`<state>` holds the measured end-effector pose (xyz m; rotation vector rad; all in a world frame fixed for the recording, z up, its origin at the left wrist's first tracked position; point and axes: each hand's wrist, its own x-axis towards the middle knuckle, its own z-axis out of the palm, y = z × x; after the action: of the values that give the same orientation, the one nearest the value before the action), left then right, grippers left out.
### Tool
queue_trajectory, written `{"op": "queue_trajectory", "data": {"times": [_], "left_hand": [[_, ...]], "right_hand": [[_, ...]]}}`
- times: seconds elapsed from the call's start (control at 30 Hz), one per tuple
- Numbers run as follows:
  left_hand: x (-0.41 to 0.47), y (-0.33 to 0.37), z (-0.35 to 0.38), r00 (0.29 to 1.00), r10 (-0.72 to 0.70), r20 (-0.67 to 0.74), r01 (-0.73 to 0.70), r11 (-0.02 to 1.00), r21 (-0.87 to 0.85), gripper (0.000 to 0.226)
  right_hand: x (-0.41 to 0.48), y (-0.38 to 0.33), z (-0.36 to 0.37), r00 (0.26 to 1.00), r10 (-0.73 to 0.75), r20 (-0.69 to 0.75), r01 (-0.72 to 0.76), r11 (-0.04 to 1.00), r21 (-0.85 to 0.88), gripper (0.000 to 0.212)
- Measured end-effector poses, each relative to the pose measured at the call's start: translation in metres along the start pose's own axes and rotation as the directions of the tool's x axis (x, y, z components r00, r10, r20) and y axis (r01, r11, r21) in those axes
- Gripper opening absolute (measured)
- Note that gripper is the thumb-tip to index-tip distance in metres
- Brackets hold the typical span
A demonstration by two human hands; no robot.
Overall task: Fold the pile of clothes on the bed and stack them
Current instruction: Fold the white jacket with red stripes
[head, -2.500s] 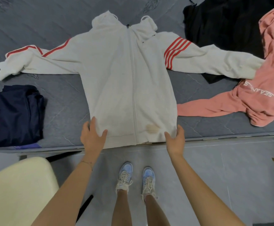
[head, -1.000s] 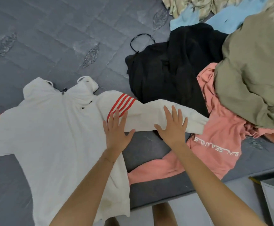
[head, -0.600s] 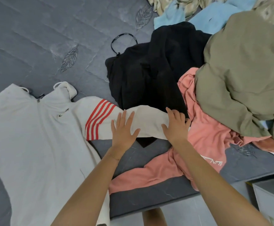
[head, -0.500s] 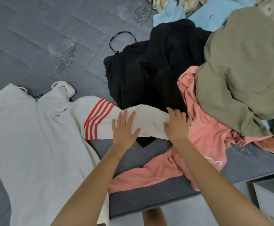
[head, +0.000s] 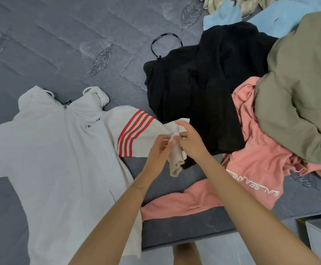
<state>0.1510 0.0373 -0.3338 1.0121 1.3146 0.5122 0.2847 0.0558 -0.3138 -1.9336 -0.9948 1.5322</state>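
On the grey quilted mattress (head: 60, 35): a white zip hoodie (head: 60, 150) with red stripes lies flat at the left. Its striped sleeve (head: 175, 163) is bunched and lifted. The left hand (head: 158, 152) and right hand (head: 192, 144) both pinch it, fingers curled on the cloth. Unfolded pile just beside: black garment (head: 194, 88), pink sweatshirt (head: 255, 169), olive garment (head: 299, 96), light-blue garment (head: 281, 20).

A white hoodie (head: 60, 153) lies flat on the grey bed (head: 60, 35). The left hand (head: 158, 153) and right hand (head: 191, 142) both pinch its sleeve cuff (head: 175, 159), lifted beside black (head: 194, 88), pink (head: 257, 155) and olive clothes (head: 299, 92).
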Motion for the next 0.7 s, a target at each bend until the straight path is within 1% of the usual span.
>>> {"op": "queue_trajectory", "data": {"times": [0.03,0.07,0.1,0.13,0.17,0.2,0.23,0.27,0.3,0.33,0.4,0.47,0.5,0.6,0.7], "left_hand": [[0.0,0.004,-0.01,0.999,-0.041,0.018,0.041,0.999,-0.013,0.02],[0.0,0.007,-0.022,0.997,-0.078,0.021,0.077,0.997,0.022,0.031],[0.0,0.007,-0.038,0.994,-0.112,0.006,0.11,0.989,0.098,0.041],[0.0,0.005,-0.056,0.992,-0.13,-0.012,0.13,0.978,0.162,0.048],[0.0,0.0,-0.075,0.993,-0.122,-0.006,0.12,0.972,0.202,0.048],[-0.001,-0.007,-0.095,0.995,-0.101,0.015,0.095,0.971,0.22,0.042],[-0.002,-0.013,-0.116,0.997,-0.076,0.031,0.067,0.969,0.239,0.033],[-0.005,-0.017,-0.138,0.999,-0.046,0.022,0.039,0.966,0.257,0.022],[-0.007,-0.021,-0.161,1.0,-0.012,-0.007,0.013,0.964,0.267,0.011],[-0.011,-0.023,-0.184,0.999,0.034,-0.042,-0.022,0.965,0.26,0.002],[-0.018,-0.028,-0.233,0.987,0.117,-0.107,-0.087,0.964,0.252,0.01],[-0.027,-0.031,-0.281,0.973,0.175,-0.149,-0.132,0.956,0.261,0.01],[-0.031,-0.032,-0.306,0.966,0.193,-0.174,-0.141,0.952,0.271,0.011],[-0.038,-0.035,-0.37,0.947,0.203,-0.248,-0.13,0.95,0.282,0.012],[-0.038,-0.042,-0.418,0.935,0.199,-0.293,-0.107,0.947,0.302,0.021]], "right_hand": [[0.0,-0.007,0.012,1.0,0.008,0.028,-0.01,0.999,0.051,0.045],[0.0,-0.014,0.024,0.998,0.017,0.067,-0.024,0.995,0.098,0.045],[-0.001,-0.02,0.038,0.994,0.012,0.111,-0.025,0.992,0.12,0.045],[-0.002,-0.024,0.051,0.989,-0.017,0.146,0.0,0.993,0.115,0.045],[-0.002,-0.026,0.064,0.985,-0.07,0.157,0.061,0.996,0.062,0.046],[-0.001,-0.027,0.076,0.98,-0.136,0.148,0.145,0.988,-0.053,0.048],[0.003,-0.027,0.089,0.969,-0.208,0.134,0.234,0.946,-0.225,0.05],[0.007,-0.027,0.101,0.958,-0.256,0.129,0.286,0.871,-0.399,0.053],[0.011,-0.029,0.116,0.955,-0.261,0.14,0.296,0.798,-0.525,0.056],[0.014,-0.033,0.133,0.961,-0.226,0.161,0.278,0.753,-0.596,0.057],[0.019,-0.043,0.173,0.969,-0.154,0.193,0.245,0.699,-0.672,0.051],[0.023,-0.056,0.213,0.973,-0.166,0.163,0.232,0.652,-0.722,0.041],[0.025,-0.065,0.232,0.973,-0.179,0.143,0.225,0.629,-0.744,0.039],[0.027,-0.086,0.277,0.979,-0.161,0.122,0.193,0.566,-0.802,0.045],[0.031,-0.099,0.308,0.979,-0.174,0.104,0.186,0.568,-0.802,0.044]]}}
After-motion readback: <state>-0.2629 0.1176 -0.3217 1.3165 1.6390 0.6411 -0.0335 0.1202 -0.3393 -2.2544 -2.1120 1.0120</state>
